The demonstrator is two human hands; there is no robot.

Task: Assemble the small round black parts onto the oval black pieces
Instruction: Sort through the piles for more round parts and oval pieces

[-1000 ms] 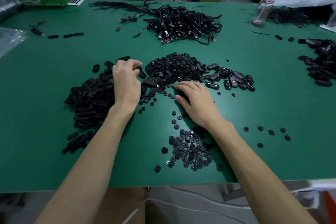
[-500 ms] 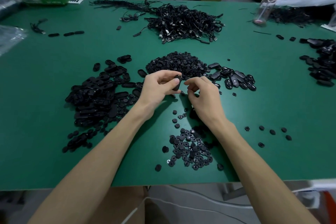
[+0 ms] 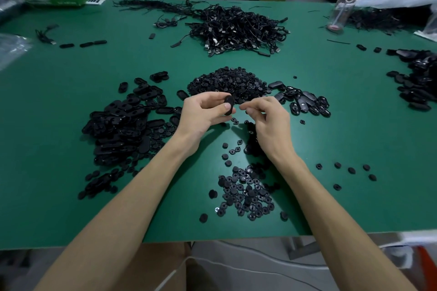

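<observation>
The left hand (image 3: 204, 112), just left of the frame's centre, pinches one oval piece (image 3: 229, 104) on edge between thumb and fingers, its face turned toward the right hand (image 3: 268, 123). The right hand's fingers are curled, with thumb and forefinger tips drawn together close beside the piece. Whether a small round part sits between them I cannot tell; it would be too small and dark to show. To make the fit well, the oval is best held firm by its rim so the seat is left uncovered. The round part should come square to it and be pressed home with the thumb, not forced at a slant. Supplies lie close: the mound of round parts (image 3: 227, 82) just above the hands, a looser scatter (image 3: 246, 192) below them, and the heap of oval pieces (image 3: 123, 125) at middle left, all on the green table (image 3: 47, 106)
</observation>
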